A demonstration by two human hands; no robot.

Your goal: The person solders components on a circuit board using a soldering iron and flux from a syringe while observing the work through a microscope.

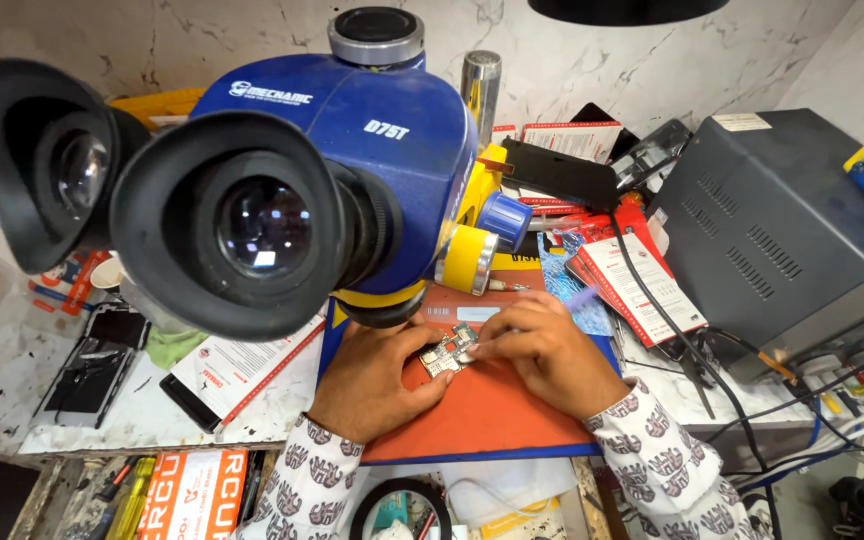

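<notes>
Pinching a small circuit board point(449, 351) between their fingertips, the left hand point(377, 378) and right hand point(542, 352) hold it over the orange mat point(482, 410). Half the board hides under fingers, and the blue microscope point(282, 170) blocks the mat's far edge.

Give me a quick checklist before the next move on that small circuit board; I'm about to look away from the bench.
1. Circuit board lies on the orange mat: ok.
2. Left hand steadies the board at its left edge: ok.
3. Right hand rests on the board's right side, fingertips touching it: ok.
4. Tool in the right hand's grip: cannot tell, fingers hide it.
5. Board sits under the blue microscope head: ok.
6. Black cable trailing over the packets lies apart from the hands: ok.
</notes>
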